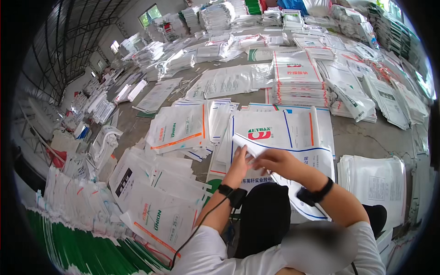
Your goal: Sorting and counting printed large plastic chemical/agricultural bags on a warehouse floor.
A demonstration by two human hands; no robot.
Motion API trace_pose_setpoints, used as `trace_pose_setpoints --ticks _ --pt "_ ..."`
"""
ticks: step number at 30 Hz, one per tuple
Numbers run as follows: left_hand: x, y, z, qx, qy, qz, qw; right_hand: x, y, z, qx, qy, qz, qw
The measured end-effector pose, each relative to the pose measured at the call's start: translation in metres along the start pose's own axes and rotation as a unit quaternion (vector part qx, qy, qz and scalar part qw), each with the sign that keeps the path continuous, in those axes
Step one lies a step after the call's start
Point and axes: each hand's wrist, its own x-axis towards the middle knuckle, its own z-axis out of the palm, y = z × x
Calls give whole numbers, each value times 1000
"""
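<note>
A white printed sack (318, 159) with blue lines lies in front of me, its upper edge lifted into a fold. Closed on that fold near its left end is my left hand (240, 163). My right hand (277, 162) meets it just to the right, fingers bent in and pressed together at the same fold; its fingertips are partly hidden. Beneath lies another white sack (275, 120) with a red and green logo, blue lines and an orange stripe. Each of my wrists wears a black band.
White sacks with orange stripes (178, 128) lie left, more (160, 215) at lower left. A sack pile (376, 181) sits at right, a taller stack (297, 75) ahead. Green-edged sacks (82, 245) fill the lower left corner. A black cable (201, 221) runs along my left arm.
</note>
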Motion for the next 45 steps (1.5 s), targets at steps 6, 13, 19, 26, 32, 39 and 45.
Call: trace_pose_setpoints --ticks 6,13,19,26,32,39,45 --pt "-22 -102 0 -304 12 -282 910 -78 259 -113 -16 344 216 914" --pt "-71 -212 -21 145 -44 -93 984 -206 396 -102 -262 468 525 660" --pt "4 -167 -7 187 126 -223 948 -262 486 -119 -224 523 541 620" --pt "69 -110 -61 -190 221 -147 945 -197 485 -85 318 415 375 766" --pt "-16 -260 -14 -98 -85 -404 905 -142 546 -26 194 38 330 923" --pt "-73 -319 59 -125 -76 -428 892 -98 466 10 -241 83 318 913" --pt "-79 -305 73 -59 66 -540 837 -91 472 -9 -274 172 315 892"
